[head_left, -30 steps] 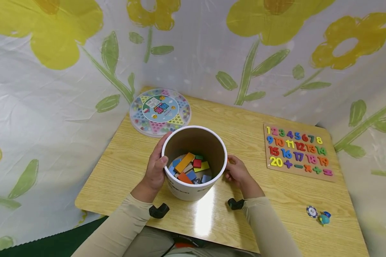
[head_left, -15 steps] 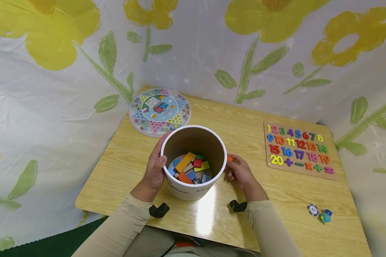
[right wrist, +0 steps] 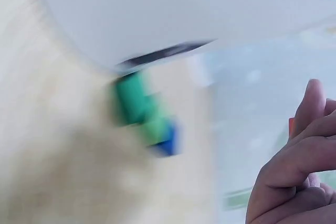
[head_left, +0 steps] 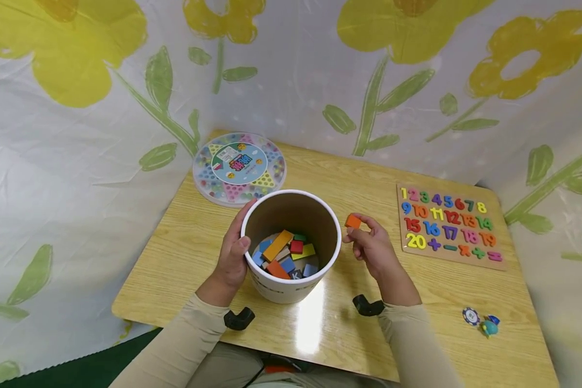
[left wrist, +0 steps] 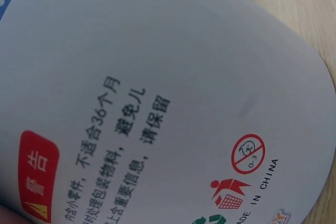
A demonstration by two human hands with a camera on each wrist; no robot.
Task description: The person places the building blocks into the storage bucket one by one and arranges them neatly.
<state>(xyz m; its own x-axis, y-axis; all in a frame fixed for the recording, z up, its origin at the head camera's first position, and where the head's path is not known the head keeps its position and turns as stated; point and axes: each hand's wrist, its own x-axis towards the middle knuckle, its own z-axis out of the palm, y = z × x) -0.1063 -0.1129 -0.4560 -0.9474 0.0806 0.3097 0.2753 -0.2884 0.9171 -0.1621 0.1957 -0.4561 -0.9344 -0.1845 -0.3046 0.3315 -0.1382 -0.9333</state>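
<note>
A white round bucket (head_left: 291, 293) stands near the table's front, with coloured blocks (head_left: 277, 246) at its bottom, one marked K. My left hand (head_left: 230, 264) grips its left side, thumb at the rim and fingers along the outer wall. Printed warnings on the bucket wall (left wrist: 157, 40) fill the left wrist view. To the right of the bucket, my right hand (head_left: 375, 245) pinches a small orange block (head_left: 353, 221) between thumb and fingers. In the right wrist view most of that block is hidden behind the right hand (right wrist: 299, 171).
Blurred green and blue blocks (right wrist: 131, 98) lie beside the bucket in the right wrist view. A round marble board game (head_left: 240, 170) sits at the back left. On the right are a number puzzle board (head_left: 446, 258), a poker chip (head_left: 471, 316) and a small blue toy (head_left: 489, 326).
My right hand has moved up and away to the right from behind the bucket's edge, bringing the orange block into clear sight. My left hand and the bucket have stayed in place.
</note>
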